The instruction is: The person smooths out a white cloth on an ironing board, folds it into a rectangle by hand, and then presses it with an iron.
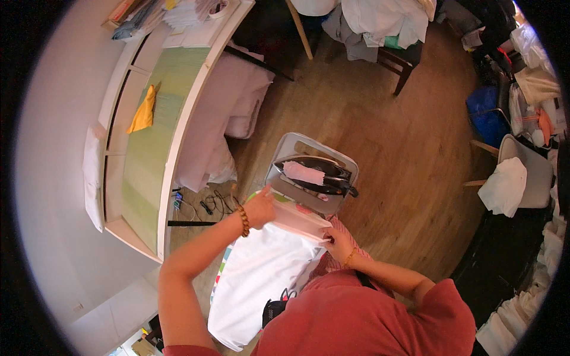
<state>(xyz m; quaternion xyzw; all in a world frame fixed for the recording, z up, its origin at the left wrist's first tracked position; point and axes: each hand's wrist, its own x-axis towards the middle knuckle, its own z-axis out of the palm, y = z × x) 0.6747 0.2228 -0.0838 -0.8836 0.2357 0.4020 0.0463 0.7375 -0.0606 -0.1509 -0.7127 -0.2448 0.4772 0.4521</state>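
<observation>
White fabric (267, 267) lies over an ironing board whose patterned cover shows along the left edge. Across the board's far part runs a pale pink folded strip of cloth (296, 221). My left hand (261, 209), with a beaded bracelet at the wrist, is at the strip's left end; whether its fingers grip the cloth is unclear. The fingers of my right hand (337, 245) pinch the strip's right end. Just beyond the strip, a black clothes iron (334, 171) with pink cloth wrapped on its handle rests on the board's grey iron rest (289, 142).
To the left stands a white-edged table (182, 129) with a green top and a yellow cloth (143, 113). Cables (218, 204) lie on the floor beside it. A grey chair (530, 178) holding white cloth is at the right; a dark wooden chair (403, 66) piled with fabric stands ahead.
</observation>
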